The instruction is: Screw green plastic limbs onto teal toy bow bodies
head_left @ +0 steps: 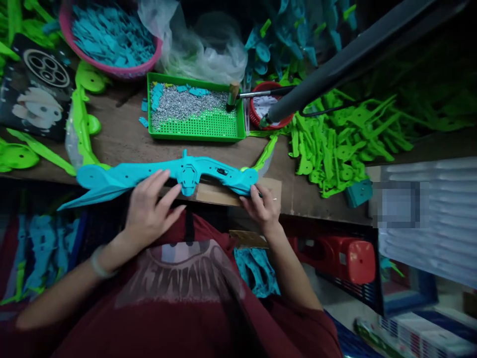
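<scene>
A turquoise plastic toy bow body [156, 171] lies along the front edge of the bench, with a raised hub near its middle. Lime-green curved bow limbs [82, 132] reach away from both its ends. My left hand [151, 206] rests on the near edge of the body, left of the hub, with fingers outstretched and apart. At the right end, my right hand [263, 205] has its thumb and fingers closed on the body's rounded tip. A piece of cardboard [219, 193] lies under that right part.
Behind the bow stands a green perforated tray [197, 133] of small screws, with a hammer [234, 94] over its corner. A pink basin [112, 72] holds turquoise pieces. A red basket [276, 124] sits beside a dark slanting bar [335, 64]. Green parts [335, 144] pile up right.
</scene>
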`<state>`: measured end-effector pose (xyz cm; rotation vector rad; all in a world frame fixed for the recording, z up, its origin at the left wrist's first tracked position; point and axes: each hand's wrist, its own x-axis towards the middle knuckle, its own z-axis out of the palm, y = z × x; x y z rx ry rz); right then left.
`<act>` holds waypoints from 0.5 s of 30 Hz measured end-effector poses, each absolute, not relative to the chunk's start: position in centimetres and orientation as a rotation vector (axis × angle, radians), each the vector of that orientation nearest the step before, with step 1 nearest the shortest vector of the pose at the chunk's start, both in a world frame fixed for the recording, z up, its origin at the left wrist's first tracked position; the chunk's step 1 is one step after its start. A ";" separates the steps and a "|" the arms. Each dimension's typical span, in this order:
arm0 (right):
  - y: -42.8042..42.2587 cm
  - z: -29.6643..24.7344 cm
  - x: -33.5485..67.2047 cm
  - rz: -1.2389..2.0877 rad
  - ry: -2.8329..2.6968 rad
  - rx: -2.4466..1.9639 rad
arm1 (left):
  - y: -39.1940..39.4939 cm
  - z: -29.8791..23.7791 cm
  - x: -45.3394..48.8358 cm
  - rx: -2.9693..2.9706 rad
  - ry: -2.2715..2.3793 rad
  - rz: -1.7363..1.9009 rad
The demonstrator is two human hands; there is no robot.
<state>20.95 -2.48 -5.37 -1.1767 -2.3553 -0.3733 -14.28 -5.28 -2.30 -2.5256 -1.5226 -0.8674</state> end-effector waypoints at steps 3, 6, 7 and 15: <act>-2.0 -4.4 21.6 -0.322 -2.406 -1.198 | -2.2 -2.2 -11.2 -2.668 -1.496 -0.709; -0.8 -2.3 22.0 -0.120 -2.264 -1.273 | -0.2 -3.0 -11.4 -2.723 -1.352 -0.730; 0.0 -1.4 21.9 -0.068 -2.145 -1.306 | 0.1 -3.2 -11.7 -2.733 -1.296 -0.743; 12.5 3.7 16.1 0.774 -1.848 -1.048 | 0.6 -2.9 -11.2 -2.739 -1.198 -0.736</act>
